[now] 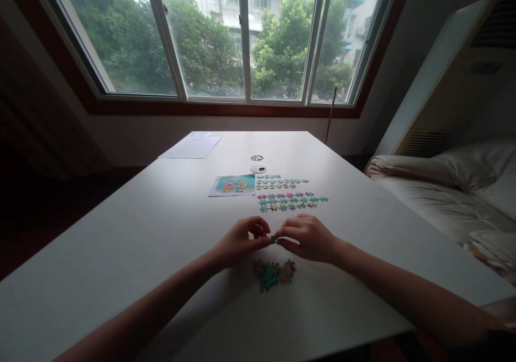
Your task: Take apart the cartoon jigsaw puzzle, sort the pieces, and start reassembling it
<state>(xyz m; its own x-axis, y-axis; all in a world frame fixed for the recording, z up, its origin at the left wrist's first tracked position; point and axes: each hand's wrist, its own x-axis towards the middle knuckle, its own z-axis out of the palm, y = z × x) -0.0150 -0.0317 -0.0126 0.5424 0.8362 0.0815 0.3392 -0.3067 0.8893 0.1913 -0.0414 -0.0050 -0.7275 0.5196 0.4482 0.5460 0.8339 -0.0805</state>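
Observation:
Between my two hands, a small green jigsaw puzzle piece is held just above the white table. My left hand pinches its left side with thumb and fingertips. From the other side, my right hand has its fingertips closed on the same piece. A loose pile of puzzle pieces, green, brown and pink, lies on the table nearer to me, below the hands. Beyond the hands, more puzzle pieces are laid out in rows. Left of these rows is a picture card with colourful cartoon figures on blue-green.
Two round discs lie past the rows on the white table. White paper sheets rest at its far left corner. To the right stands a light sofa. A window fills the wall behind.

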